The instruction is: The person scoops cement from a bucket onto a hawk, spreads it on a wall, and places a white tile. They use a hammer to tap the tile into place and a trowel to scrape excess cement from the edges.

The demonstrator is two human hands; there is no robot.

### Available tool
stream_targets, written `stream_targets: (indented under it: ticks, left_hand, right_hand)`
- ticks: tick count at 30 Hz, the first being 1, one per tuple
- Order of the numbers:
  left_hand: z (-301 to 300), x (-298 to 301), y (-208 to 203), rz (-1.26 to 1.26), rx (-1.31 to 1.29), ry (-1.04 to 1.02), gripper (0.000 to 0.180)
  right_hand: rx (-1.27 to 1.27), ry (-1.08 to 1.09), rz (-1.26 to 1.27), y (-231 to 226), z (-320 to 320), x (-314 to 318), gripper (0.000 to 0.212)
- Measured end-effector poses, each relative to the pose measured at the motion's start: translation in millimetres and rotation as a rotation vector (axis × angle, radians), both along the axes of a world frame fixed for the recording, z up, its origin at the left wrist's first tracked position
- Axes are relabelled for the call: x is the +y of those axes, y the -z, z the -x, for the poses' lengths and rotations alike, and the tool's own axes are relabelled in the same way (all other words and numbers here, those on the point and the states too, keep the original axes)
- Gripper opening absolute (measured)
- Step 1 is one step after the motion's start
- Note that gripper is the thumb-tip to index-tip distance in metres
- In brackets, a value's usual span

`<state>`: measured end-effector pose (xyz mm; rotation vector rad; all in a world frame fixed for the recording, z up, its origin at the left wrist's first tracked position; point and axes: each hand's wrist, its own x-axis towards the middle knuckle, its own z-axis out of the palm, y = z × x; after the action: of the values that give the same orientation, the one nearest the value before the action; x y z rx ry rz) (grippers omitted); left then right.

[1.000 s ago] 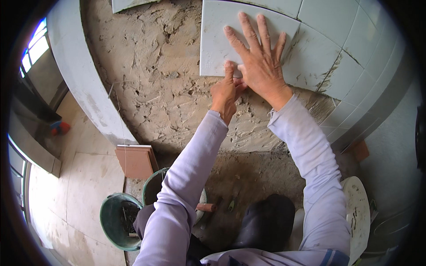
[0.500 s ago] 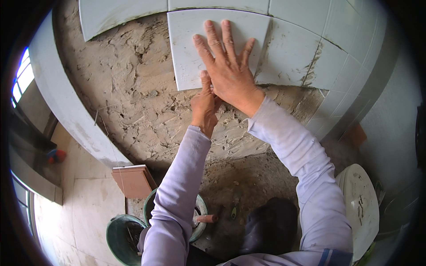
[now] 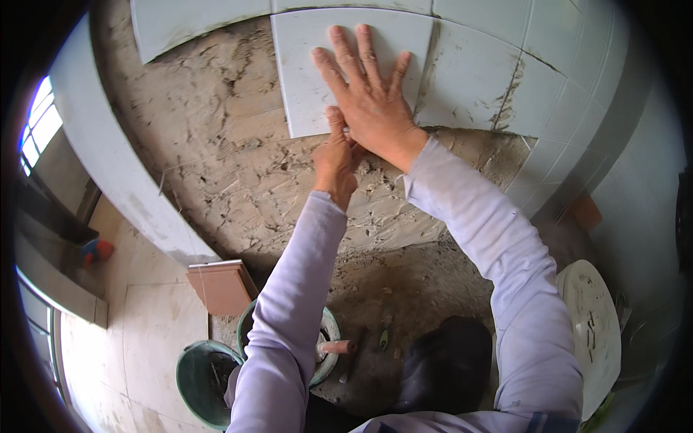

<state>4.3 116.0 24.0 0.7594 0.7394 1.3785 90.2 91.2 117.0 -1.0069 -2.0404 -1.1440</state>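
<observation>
A white wall tile lies against the mortar-covered wall, below one row of set tiles and left of another tile. My right hand rests flat on its face, fingers spread. At the tile's lower edge is my left hand, its thumb up over the front of the tile and its other fingers curled by the edge, partly hidden behind the right hand. The two hands touch or overlap at the edge.
Two green buckets stand below, one with an orange-handled tool in it. Reddish-brown tiles lean by the pale wall edge. On the right, a white lid bears small dark pieces. A thin string crosses the mortar.
The whole view has shifted slightly, with the tile and hands a little higher in the picture. Both hands keep their places on the tile.
</observation>
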Motion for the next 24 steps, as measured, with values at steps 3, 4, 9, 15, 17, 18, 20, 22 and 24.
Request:
stream_targets:
  ticks: [3,4,9,15,17,18,20,22,24]
  left_hand:
    - [13.7,-12.2,-4.6,0.071,0.192,0.051,0.08]
    - [20.9,-21.1,-6.1,-0.049,0.349,-0.065,0.07]
    - [58.2,-78.6,-60.4,-0.684,1.129,-0.641,0.071]
    - [69.0,-29.0,-108.9,-1.396,1.622,-0.847,0.141]
    - [71.5,-22.9,-120.4,-1.396,1.665,-0.796,0.146]
    - [71.9,-21.6,-119.9,-1.388,1.682,-0.821,0.15]
    - [71.2,-19.0,-119.5,-1.351,1.746,-0.849,0.153]
    - [63.6,-16.2,-113.8,-1.321,1.775,-0.913,0.155]
    - [52.8,-2.5,-115.8,-1.372,1.731,-0.888,0.153]
  right_hand:
    - [0.001,0.032,0.101,-5.2,1.8,-11.6,0.094]
    - [-0.004,0.055,0.1,-6.7,2.4,-12.6,0.095]
    - [0.018,0.05,0.089,-6.2,-15.3,-5.4,0.101]
    - [0.076,0.049,0.081,-8.6,-7.8,-4.5,0.083]
    - [0.104,-0.03,0.028,-8.0,-8.7,-1.6,0.068]
    - [0.105,-0.06,0.002,-6.1,-10.5,-5.2,0.038]
    - [0.086,-0.113,-0.085,-0.8,-20.0,5.5,0.025]
    - [0.064,-0.134,-0.14,5.3,-26.1,6.3,0.027]
    - [0.057,-0.111,-0.161,5.3,-40.6,9.8,0.043]
